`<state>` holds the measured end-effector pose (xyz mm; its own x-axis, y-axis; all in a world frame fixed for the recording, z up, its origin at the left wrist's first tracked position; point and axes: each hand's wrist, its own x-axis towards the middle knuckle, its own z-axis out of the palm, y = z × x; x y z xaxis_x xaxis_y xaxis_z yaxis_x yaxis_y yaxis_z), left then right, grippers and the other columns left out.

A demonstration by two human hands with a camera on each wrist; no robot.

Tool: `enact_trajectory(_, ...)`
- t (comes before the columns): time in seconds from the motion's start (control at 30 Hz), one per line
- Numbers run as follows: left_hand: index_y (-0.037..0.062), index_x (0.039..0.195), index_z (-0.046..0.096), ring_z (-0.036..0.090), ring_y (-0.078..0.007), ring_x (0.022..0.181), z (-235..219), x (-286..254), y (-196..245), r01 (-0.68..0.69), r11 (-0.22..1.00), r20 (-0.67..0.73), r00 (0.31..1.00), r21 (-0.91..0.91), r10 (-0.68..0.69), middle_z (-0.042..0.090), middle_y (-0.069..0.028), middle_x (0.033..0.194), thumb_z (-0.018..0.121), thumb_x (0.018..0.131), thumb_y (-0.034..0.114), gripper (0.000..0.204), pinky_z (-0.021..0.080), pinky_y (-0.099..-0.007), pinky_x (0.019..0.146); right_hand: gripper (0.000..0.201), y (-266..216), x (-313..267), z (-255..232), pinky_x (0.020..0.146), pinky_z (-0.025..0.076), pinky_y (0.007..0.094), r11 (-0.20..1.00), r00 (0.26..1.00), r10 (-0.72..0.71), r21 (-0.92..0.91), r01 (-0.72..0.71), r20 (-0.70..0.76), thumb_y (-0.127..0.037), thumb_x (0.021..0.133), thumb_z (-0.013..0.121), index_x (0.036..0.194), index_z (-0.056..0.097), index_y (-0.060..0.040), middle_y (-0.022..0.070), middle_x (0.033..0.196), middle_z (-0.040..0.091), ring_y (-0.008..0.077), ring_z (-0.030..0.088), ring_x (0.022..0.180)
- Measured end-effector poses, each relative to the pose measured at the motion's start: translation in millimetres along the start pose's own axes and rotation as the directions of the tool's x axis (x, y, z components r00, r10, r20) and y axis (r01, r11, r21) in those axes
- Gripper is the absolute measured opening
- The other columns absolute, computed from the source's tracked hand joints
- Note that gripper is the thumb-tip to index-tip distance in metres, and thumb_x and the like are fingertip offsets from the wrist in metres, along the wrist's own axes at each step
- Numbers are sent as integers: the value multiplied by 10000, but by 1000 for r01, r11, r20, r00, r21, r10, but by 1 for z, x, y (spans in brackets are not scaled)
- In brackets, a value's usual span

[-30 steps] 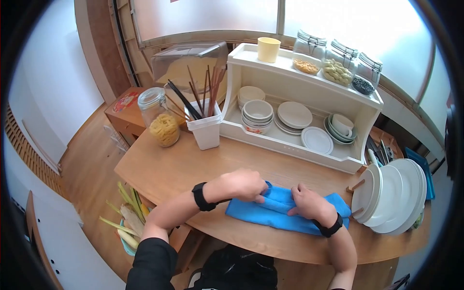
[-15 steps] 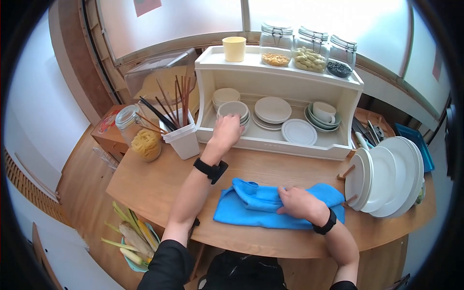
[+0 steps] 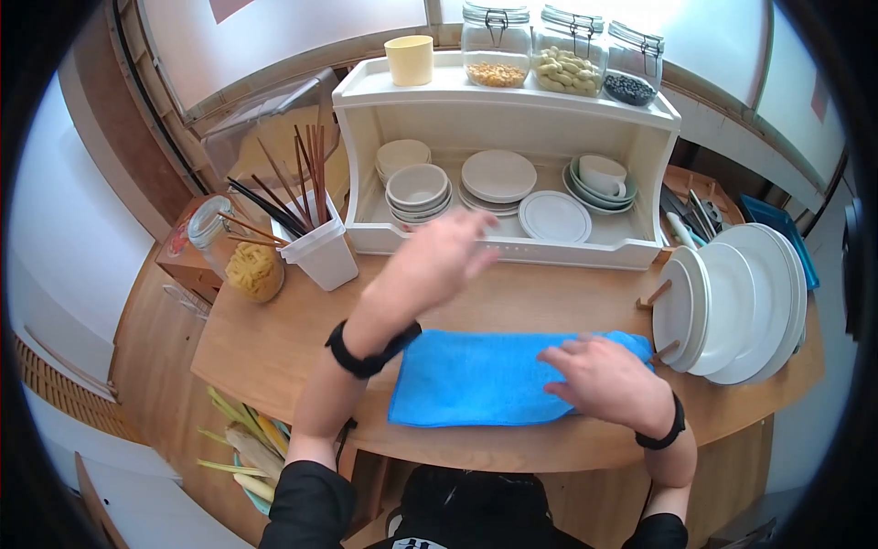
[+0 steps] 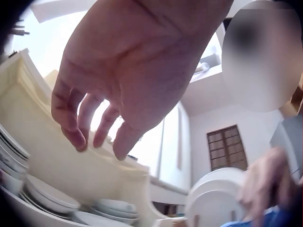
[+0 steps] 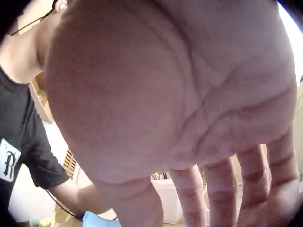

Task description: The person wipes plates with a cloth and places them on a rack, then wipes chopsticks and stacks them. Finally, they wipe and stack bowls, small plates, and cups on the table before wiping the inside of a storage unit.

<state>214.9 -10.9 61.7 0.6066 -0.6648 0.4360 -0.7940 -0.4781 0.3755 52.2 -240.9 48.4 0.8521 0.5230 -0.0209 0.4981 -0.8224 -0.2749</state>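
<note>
A blue cloth (image 3: 476, 380) lies spread in a flat band on the wooden table near its front edge. My left hand (image 3: 430, 265) is raised over the table behind the cloth, in front of the shelf, and holds nothing. In the left wrist view the left hand (image 4: 128, 71) has its fingers loosely bent and apart, with nothing between them. My right hand (image 3: 613, 380) is over the cloth's right part; whether it touches the cloth is unclear. The right wrist view shows the palm of the right hand (image 5: 180, 104) with fingers extended and nothing held.
Behind stands a white shelf (image 3: 512, 252) with bowls (image 3: 418, 186), plates (image 3: 554, 217) and jars (image 3: 569, 69). White plates (image 3: 732, 302) stand in a rack at right. A chopstick holder (image 3: 320, 256) and a pasta jar (image 3: 253, 270) are at left; a vegetable basket (image 3: 247, 457) is below.
The cloth's raised folded layer is now laid flat. My left hand left the cloth, reached toward the bowls, then came back lower and rightward. My right hand has loosened from the cloth.
</note>
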Motion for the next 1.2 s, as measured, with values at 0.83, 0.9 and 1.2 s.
enact_trajectory(0.83,-13,1222,605,602,-407,1064,14,-27,-52,68,955,-85,995,288,-46,625,-231,1178,688,916,275,429,500,-444,942,545,54,-34,26,899,528,439,936,932,318,-213,-280,173,-415,601,903,901,734,8,206,875,710,356,615,1064)
enact_trajectory(0.9,-14,1201,623,613,-391,1035,20,-6,-83,78,930,-314,949,360,42,649,-231,1099,695,906,243,398,500,-458,930,560,64,-12,31,908,526,428,943,917,299,-228,-242,263,-436,596,903,859,738,29,198,887,716,369,611,1058)
enact_trajectory(1.2,14,994,756,718,-353,824,21,24,-122,385,891,-163,921,240,-354,734,-202,860,758,847,211,245,540,-442,851,672,76,17,40,954,507,409,930,843,331,-300,-213,425,-478,587,913,900,736,89,241,980,710,387,561,1136)
